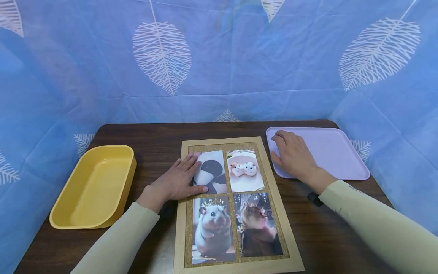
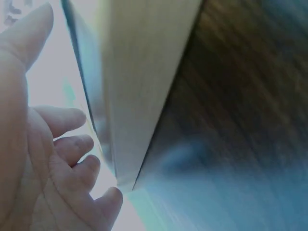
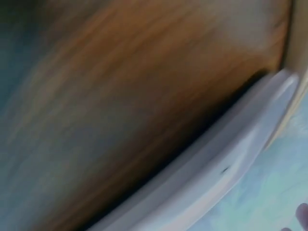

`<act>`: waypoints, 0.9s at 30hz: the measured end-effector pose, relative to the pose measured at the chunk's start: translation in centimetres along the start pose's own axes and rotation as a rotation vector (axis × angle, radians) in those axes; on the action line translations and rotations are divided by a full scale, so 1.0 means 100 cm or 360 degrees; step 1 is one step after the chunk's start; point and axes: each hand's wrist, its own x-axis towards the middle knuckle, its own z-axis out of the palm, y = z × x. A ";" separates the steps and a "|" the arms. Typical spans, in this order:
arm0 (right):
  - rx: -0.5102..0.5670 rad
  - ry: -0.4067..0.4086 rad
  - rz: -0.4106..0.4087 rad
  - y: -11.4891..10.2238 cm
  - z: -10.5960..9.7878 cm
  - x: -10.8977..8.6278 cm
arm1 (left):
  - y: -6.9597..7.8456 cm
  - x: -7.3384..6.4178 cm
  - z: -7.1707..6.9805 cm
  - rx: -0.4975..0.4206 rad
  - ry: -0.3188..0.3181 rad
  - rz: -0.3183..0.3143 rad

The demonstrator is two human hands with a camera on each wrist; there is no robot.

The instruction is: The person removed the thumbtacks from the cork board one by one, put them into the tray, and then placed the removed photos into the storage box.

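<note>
Nearest, pale green sleeves (image 1: 118, 238) toward the lower edges. From left: deep yellow tray (image 1: 97, 190) on the dark wood-grain bench (image 1: 154, 133); left hand (image 1: 175, 180), fingers spread and released, resting on the upper-left photo (image 1: 212, 169) in a wood-framed corkboard (image 1: 280, 213) of four animal pictures; right hand (image 1: 294, 154) over a flat lilac tray (image 1: 335, 156), fingers loosely bent, released.

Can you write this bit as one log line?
left hand: on upper-left photo; right hand: over purple tray; yellow tub: untouched
</note>
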 end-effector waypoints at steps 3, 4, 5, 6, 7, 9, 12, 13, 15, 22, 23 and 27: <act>0.0036 -0.0043 -0.0006 -0.015 -0.002 0.005 | 0.002 -0.002 0.000 -0.0045 0.0016 -0.0017; 0.0051 -0.0061 -0.0015 -0.020 -0.003 0.007 | 0.002 -0.003 0.000 -0.0062 0.0023 -0.0025; 0.0067 -0.0081 -0.0026 -0.025 -0.004 0.009 | 0.002 -0.004 -0.001 -0.0078 0.0031 -0.0031; 0.0086 -0.0104 -0.0036 -0.030 -0.005 0.011 | 0.002 -0.004 -0.001 -0.0093 0.0038 -0.0039; 0.0103 -0.0129 -0.0043 -0.036 -0.005 0.013 | 0.002 -0.005 -0.001 -0.0107 0.0046 -0.0044; 0.0127 -0.0185 -0.0071 -0.046 -0.006 0.016 | 0.001 -0.006 -0.001 -0.0127 0.0063 -0.0050; 0.0157 -0.0249 -0.0114 -0.061 -0.006 0.022 | -0.001 -0.006 -0.001 -0.0151 0.0083 -0.0049; 0.0167 -0.0270 -0.0126 -0.065 -0.006 0.023 | -0.002 -0.006 -0.001 -0.0166 0.0093 -0.0048; 0.0183 -0.0297 -0.0160 -0.073 -0.004 0.026 | -0.004 -0.006 0.000 -0.0196 0.0113 -0.0052; 0.0192 -0.0455 -0.0215 -0.098 0.002 0.031 | -0.008 -0.005 0.000 -0.0250 0.0149 -0.0091; 0.0181 -0.0476 -0.0230 -0.101 0.002 0.031 | -0.008 -0.005 0.000 -0.0251 0.0147 -0.0097; 0.0141 -0.0563 -0.0286 -0.112 0.003 0.031 | -0.008 -0.004 0.001 -0.0255 0.0150 -0.0105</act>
